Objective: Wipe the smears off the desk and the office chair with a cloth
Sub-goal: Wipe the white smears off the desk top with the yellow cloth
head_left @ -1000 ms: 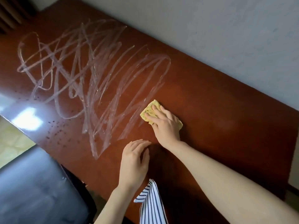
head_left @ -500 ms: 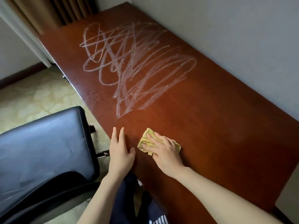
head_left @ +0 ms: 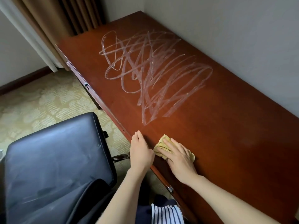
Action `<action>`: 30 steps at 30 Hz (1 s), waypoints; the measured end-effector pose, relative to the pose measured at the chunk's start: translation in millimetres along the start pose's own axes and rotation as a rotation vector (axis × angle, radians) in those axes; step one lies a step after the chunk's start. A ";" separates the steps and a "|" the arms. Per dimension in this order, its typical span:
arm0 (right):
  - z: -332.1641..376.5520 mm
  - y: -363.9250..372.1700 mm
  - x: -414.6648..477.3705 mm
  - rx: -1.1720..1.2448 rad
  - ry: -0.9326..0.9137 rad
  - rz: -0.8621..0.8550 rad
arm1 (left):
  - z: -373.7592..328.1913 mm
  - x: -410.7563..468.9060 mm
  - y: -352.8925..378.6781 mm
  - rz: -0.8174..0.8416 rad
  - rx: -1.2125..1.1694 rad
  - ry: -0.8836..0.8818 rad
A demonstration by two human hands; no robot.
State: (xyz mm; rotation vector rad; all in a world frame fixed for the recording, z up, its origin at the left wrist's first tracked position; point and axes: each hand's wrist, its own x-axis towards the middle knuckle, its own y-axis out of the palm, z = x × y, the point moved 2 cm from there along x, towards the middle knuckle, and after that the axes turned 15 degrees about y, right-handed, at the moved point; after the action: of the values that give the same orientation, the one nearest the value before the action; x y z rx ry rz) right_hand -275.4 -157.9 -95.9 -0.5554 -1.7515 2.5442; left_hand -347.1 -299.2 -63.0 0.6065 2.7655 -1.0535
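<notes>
One cloth by desk front edge

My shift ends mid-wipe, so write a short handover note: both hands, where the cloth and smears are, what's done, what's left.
Left hand: open, flat on the front edge of the desk, holding nothing.
Right hand: open, fingers pressing the yellow cloth flat on the desk, beside the left hand.
Smears: a big whitish scribble farther along the desk, apart from the cloth.
Done: the desk around the hands shows no smear.
Left: wipe the whole scribble, then the black office chair, which shows faint marks.
</notes>
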 end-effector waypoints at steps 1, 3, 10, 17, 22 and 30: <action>8.7 -0.6 9.1 -0.007 0.009 0.006 | -0.8 0.8 -2.0 -0.029 0.010 -0.017; 24.5 -0.5 28.3 -0.024 0.024 0.017 | -2.8 4.9 -4.8 -0.071 -0.005 -0.043; 54.8 -2.3 70.7 -0.056 0.015 0.039 | 12.0 6.2 -9.1 -0.037 -0.053 0.051; 61.7 -0.7 74.1 -0.114 -0.061 0.004 | 32.3 10.2 -39.4 0.058 -0.034 0.163; 58.4 -5.8 70.9 -0.109 -0.107 0.032 | 43.6 9.5 -62.1 -0.058 0.043 0.076; 54.7 -18.2 78.9 -0.154 -0.142 0.134 | 67.9 -13.3 -92.4 -0.139 0.054 0.019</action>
State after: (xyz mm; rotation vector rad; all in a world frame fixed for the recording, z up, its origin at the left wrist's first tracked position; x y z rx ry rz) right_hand -368.7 -184.7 -84.7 -0.5241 -2.0383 2.6104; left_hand -374.7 -411.0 -54.0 0.4386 2.8387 -1.1596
